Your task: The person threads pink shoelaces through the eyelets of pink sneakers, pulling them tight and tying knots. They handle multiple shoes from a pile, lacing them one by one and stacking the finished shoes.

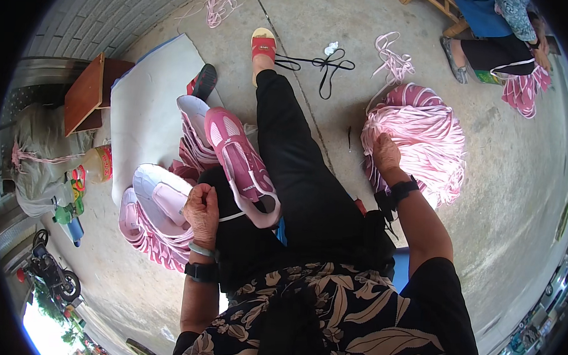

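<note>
My left hand (202, 206) is curled closed beside a stack of pink shoe uppers (161, 200); whatever its fingers pinch, if anything, is hidden. A single pink and maroon shoe upper (237, 152) lies across my thigh, toe pointing away, with a white lace end at its opening. Behind it more uppers (190, 124) are bundled. On the right, my right hand (386, 154) presses its closed fingers into the left side of a large heap of pale pink shoelaces (427, 137), which rests on a maroon striped bundle (417, 94).
A white board (147, 93) lies left, near a brown wooden box (86, 96). Black cord (328, 65) and loose pink laces (393, 58) are scattered on the concrete floor. At the far right, a seated person holds pink pieces (526, 90). A motorcycle (51, 268) stands lower left.
</note>
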`<state>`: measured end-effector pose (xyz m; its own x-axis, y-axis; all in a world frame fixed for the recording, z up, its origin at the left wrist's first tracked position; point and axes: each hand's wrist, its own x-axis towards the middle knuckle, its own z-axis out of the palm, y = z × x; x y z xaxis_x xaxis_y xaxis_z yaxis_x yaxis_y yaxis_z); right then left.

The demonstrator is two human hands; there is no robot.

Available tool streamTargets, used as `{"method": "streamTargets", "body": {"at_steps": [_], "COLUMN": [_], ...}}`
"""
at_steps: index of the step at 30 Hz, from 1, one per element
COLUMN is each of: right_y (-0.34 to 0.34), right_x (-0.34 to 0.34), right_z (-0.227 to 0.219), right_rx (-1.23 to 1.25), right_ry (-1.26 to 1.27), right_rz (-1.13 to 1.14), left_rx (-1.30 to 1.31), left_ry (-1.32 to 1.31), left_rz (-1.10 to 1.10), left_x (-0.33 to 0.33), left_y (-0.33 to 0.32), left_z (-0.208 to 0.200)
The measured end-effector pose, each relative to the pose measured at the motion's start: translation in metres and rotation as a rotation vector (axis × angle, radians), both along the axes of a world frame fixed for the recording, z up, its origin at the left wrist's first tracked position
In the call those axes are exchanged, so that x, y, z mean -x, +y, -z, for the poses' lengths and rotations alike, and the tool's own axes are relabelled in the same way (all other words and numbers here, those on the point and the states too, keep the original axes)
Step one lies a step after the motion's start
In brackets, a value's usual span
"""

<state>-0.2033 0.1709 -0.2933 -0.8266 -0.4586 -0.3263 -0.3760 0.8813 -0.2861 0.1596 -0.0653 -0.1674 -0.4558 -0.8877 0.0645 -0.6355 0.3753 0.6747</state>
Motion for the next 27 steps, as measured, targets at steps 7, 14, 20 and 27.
{"method": "streamTargets", "body": {"at_steps": [7, 14, 20, 27], "right_y": [0.000, -0.013, -0.044, -0.022], "right_x": [0.004, 0.059, 0.184, 0.153], "right_z": [0.009, 0.041, -0.016, -0.046], "right_rx": [-0.104, 0.082, 0.072, 0.190], "right_ry": [0.071, -0.094, 0.024, -0.493], "right_rz": [0.069, 0.161, -0.072, 0.206], "left_rx": [0.023, -0.015, 0.013, -0.014], "left_ry": [0.012, 0.014, -0.033, -0.010], "left_rz": [0.001, -0.048, -0.022, -0.053], "left_x": [0.003, 0.004, 0.013, -0.001], "left_y": [0.002, 0.005, 0.000, 0.001], "left_z": [-0.006, -0.006, -0.008, 0.004]}}
